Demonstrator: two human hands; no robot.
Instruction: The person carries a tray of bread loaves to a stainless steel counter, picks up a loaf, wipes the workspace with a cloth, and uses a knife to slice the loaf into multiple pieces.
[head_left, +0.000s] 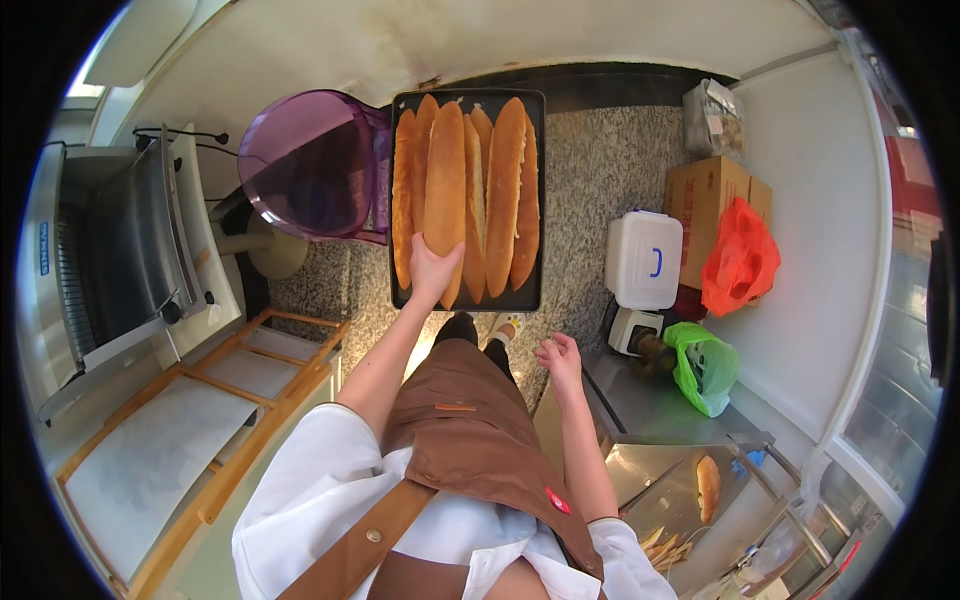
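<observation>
Before me is a dark rectangular baking tray (466, 306) with several long golden-brown bread loaves lying side by side along it. Some loaves are split, with a pale filling or crumb showing at the cut, such as the loaf (505, 195) right of the middle. My left hand (435, 266) grips the near end of one long loaf (445, 172), thumb on its right side and fingers on its left. That loaf lies over its neighbours. My right hand (561, 356) hangs in the air off the tray's near right corner, fingers loosely bent, with nothing plainly in it. The tray's support is hidden.
A purple see-through plastic piece (307, 161) adjoins the tray's left side. Further left are a steel machine (120, 247) and a wooden frame (274, 405). On the right stand a lidded white box (645, 259), cartons (701, 217), plastic bags (742, 259) and a steel counter (637, 401).
</observation>
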